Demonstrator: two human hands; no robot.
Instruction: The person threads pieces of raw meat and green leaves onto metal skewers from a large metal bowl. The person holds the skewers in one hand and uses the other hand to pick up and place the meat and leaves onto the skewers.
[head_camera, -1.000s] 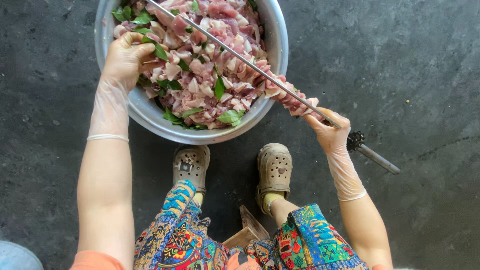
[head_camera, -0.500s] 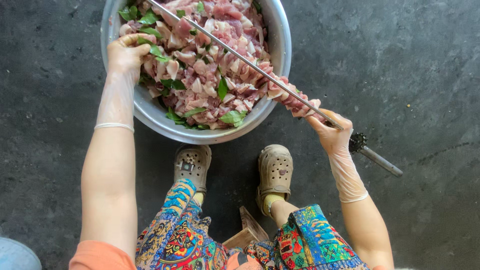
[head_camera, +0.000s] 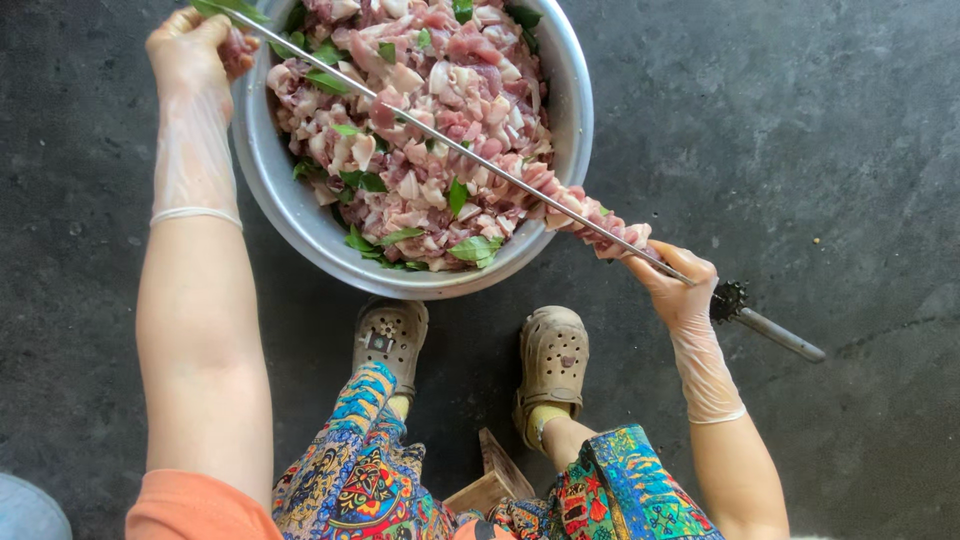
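- While it lies slanted over the big round silver metal bowl (head_camera: 560, 150), the long thin metal skewer (head_camera: 470, 155) has pink meat chunks (head_camera: 590, 215) pushed on near its low end.
- The bowl sits on the dark rough stone floor (head_camera: 800, 130), full of cut raw meat and green leaves (head_camera: 420, 120).
- The right hand (head_camera: 675, 285), in a thin clear glove, grips the skewer by the handle end.
- The left hand (head_camera: 190, 50), gloved too, pinches a meat piece at the skewer's tip, beside the bowl's rim.
- Two dirty tan clogs (head_camera: 550, 365) stand just below the bowl.
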